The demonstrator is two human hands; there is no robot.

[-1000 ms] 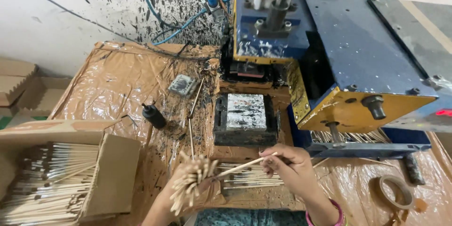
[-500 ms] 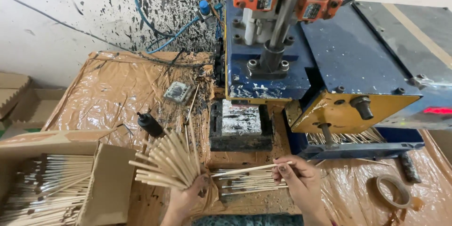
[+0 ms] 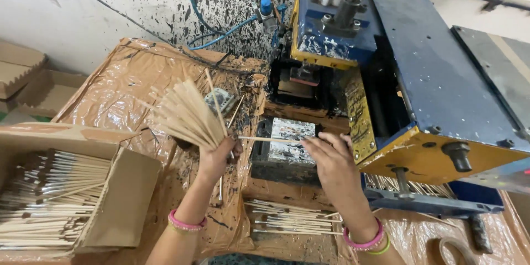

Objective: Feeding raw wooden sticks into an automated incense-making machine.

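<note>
Plastic-covered bench (image 3: 116, 85) with cardboard box (image 3: 72, 193), loose sticks (image 3: 290, 223)

Cardboard box (image 3: 118, 199) of sticks at worktop (image 3: 110, 85) left; stamping block (image 3: 287, 146) centre; press machine (image 3: 419, 83) right, behind; loose sticks (image 3: 287, 222) before block.

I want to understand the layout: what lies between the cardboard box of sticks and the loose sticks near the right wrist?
In the head view, the left forearm crosses that stretch, above the brown plastic sheet.

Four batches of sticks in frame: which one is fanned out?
The bundle of sticks in the left hand. It spreads into a fan; the boxed, table and under-machine sticks lie flat in rows.
</note>
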